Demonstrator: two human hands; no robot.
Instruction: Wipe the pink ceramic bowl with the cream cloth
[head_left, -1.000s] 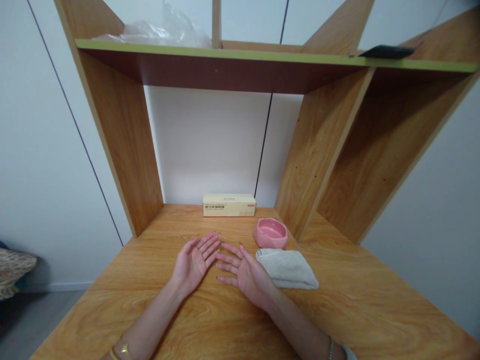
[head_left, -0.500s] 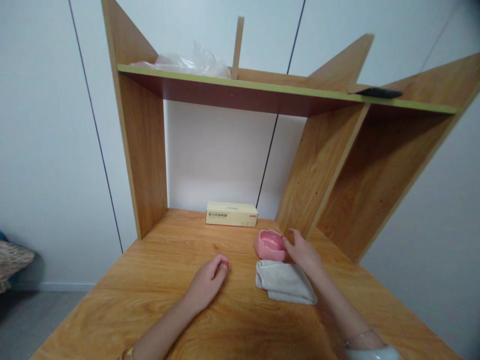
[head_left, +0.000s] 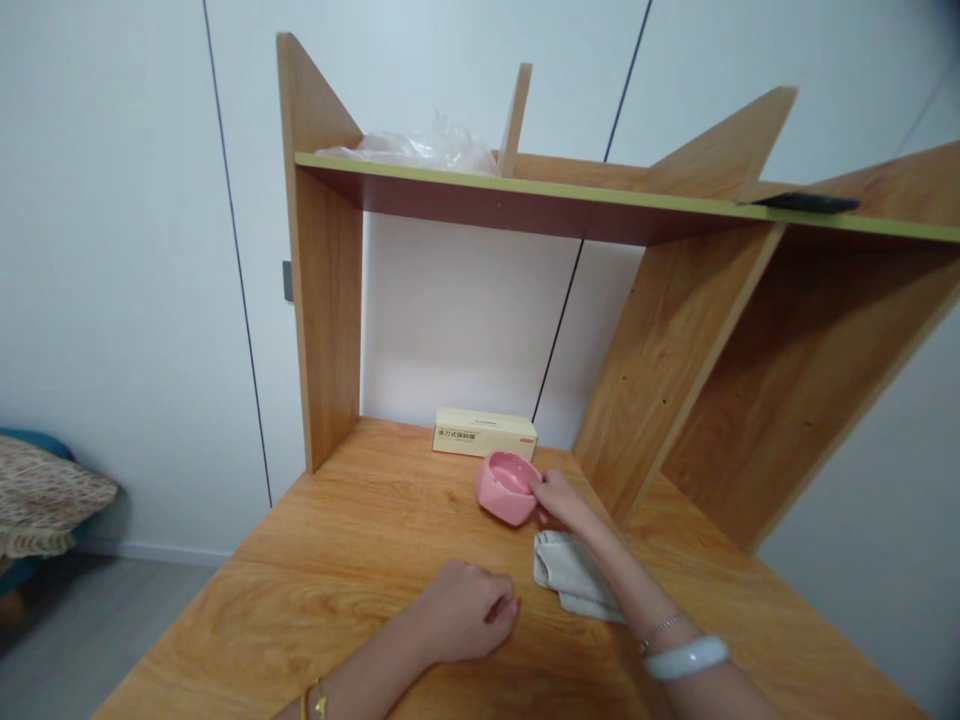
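I see right hand (head_left: 559,499) pinching pink bowl (head_left: 504,500) at its right rim; left hand (head_left: 466,610) loosely fisted, nearer; cream box (head_left: 484,437) far

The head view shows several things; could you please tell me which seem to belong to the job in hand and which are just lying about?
Seemingly in use:
pink bowl, gripped by the right hand

Apparently just lying about:
grey cloth
cream box
clear plastic on the shelf
flat dark item there too
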